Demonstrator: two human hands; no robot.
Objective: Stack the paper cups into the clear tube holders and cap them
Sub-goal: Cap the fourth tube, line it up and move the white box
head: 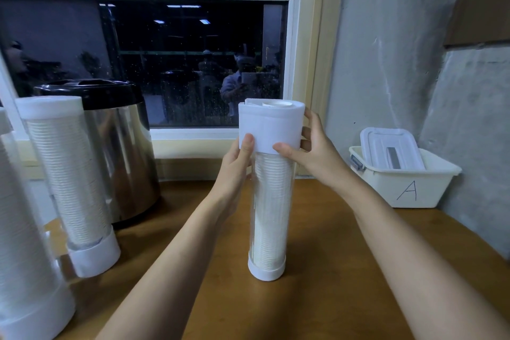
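A clear tube holder (pixel 269 218) stands upright on the wooden table, with a white base ring at the bottom and a stack of white paper cups inside. On its top sits a white cap piece (pixel 271 125) that is open at the top. My left hand (pixel 237 163) holds the tube just under the cap, thumb pressed on the cap's lower edge. My right hand (pixel 309 149) grips the cap from the right, thumb in front and fingers behind. Two more cup-filled tubes stand at the left, one capped (pixel 69 174) and one at the frame edge (pixel 24 243).
A steel urn with a black lid (pixel 116 146) stands behind the left tubes. A cream bin marked "A" (pixel 405 188) holding a lidded white box sits at the right by the grey wall. A window sill runs along the back of the table (pixel 331 270).
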